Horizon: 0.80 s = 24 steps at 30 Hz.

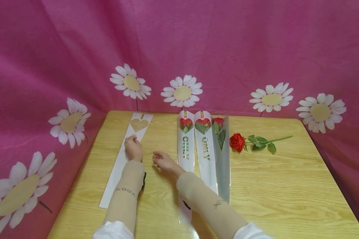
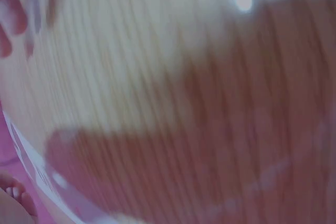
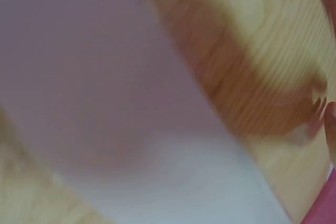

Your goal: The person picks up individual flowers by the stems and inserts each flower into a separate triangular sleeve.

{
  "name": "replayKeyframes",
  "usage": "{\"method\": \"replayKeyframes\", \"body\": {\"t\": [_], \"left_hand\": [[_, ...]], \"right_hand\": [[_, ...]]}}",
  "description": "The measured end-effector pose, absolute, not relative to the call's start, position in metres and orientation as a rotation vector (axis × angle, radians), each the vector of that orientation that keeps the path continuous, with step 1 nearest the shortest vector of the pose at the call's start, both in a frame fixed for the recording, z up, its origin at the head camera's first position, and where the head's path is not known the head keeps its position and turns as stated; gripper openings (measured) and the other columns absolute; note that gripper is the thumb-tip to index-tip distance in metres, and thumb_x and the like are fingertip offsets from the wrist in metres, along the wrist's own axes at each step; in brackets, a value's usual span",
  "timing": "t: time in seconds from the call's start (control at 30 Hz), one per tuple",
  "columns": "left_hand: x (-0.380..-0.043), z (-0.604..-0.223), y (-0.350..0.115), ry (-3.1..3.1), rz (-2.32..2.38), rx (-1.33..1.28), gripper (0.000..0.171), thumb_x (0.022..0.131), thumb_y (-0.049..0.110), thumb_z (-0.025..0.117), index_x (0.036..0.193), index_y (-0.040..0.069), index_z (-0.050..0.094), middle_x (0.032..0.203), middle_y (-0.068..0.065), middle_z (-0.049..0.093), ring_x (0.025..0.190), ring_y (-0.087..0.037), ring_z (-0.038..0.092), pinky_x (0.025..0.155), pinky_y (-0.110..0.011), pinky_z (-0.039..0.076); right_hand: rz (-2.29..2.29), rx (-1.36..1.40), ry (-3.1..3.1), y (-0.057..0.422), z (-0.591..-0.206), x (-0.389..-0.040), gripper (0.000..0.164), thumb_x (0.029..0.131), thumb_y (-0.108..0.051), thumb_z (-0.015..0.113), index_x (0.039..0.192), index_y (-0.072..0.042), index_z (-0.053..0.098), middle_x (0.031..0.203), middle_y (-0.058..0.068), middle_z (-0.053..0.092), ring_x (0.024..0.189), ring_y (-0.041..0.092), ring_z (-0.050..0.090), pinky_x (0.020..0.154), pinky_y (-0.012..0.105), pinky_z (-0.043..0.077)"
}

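A flat white single-rose sleeve (image 1: 115,181) with a heart-shaped window lies slanted on the left of the table. My left hand (image 1: 134,148) is over its upper part, just below the heart; the fingers look bent and their tips are hidden, so a grip cannot be made out. My right hand (image 1: 166,162) hovers between this sleeve and the filled ones, its fingers loosely bent and holding nothing. Beside the right forearm lie two white sleeves marked ONLY, the left one (image 1: 185,166) and the right one (image 1: 205,166), each with a red rose in its heart window.
A third filled sleeve (image 1: 223,172), greyish side up, lies against them. Farther right lies a loose red rose (image 1: 237,142) with a green stem and leaves. The wooden table (image 1: 272,199) meets a pink daisy-print cloth (image 1: 227,49) at its back and sides.
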<state>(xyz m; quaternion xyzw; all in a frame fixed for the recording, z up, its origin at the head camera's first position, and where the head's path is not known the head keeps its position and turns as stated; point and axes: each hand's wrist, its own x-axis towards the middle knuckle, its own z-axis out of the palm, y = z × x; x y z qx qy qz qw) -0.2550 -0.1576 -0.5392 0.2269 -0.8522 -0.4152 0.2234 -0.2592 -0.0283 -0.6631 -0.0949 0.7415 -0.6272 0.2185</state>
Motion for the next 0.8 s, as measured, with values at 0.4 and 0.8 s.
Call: {"method": "replayKeyframes", "body": {"t": [0.4,0.8], "left_hand": [[-0.239,-0.544,-0.198,-2.501,-1.011,0.952,0.026,0.082,0.004,0.053,0.104,-0.009,0.056,0.11,-0.026,0.05,0.108,-0.04,0.043,0.094,-0.05,0.036],[-0.234,-0.547,-0.203,-2.647,-0.941,1.001,0.047,0.083,0.024,0.06,0.111,-0.013,0.051,0.116,-0.029,0.044,0.11,-0.044,0.041,0.093,-0.053,0.035]], "right_hand": [[-1.951,-0.081,1.649,-0.078,-0.707,-0.26,0.063,0.092,-0.02,0.052,0.141,0.005,0.021,0.138,0.018,0.04,0.121,0.018,0.044,0.095,0.034,0.045],[-2.031,0.209,1.308,-0.081,-0.545,-0.19,0.06,0.096,-0.011,0.04,0.144,0.005,0.008,0.148,0.025,0.015,0.135,0.037,0.018,0.111,0.045,0.022]]}}
